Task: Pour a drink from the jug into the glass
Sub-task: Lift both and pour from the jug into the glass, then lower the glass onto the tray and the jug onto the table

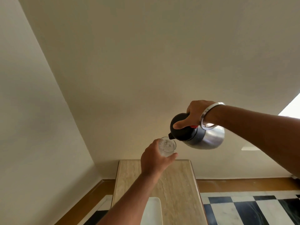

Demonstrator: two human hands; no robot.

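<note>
A steel jug [209, 138] with a black top and spout is tilted to the left, held by my right hand [194, 114], whose thumb presses on the black lid. Its spout sits just over the rim of a clear glass [167, 146]. My left hand [154, 161] grips the glass from the left and below, holding it up above the table. The glass holds clear, bubbling liquid. A metal bangle circles my right wrist.
A narrow beige stone-topped table [178, 184] stands against the white wall below the hands. A white rectangular plate [152, 211] lies at its near end. Black and white checkered floor [243, 208] spreads to the right, with a brown skirting along the wall.
</note>
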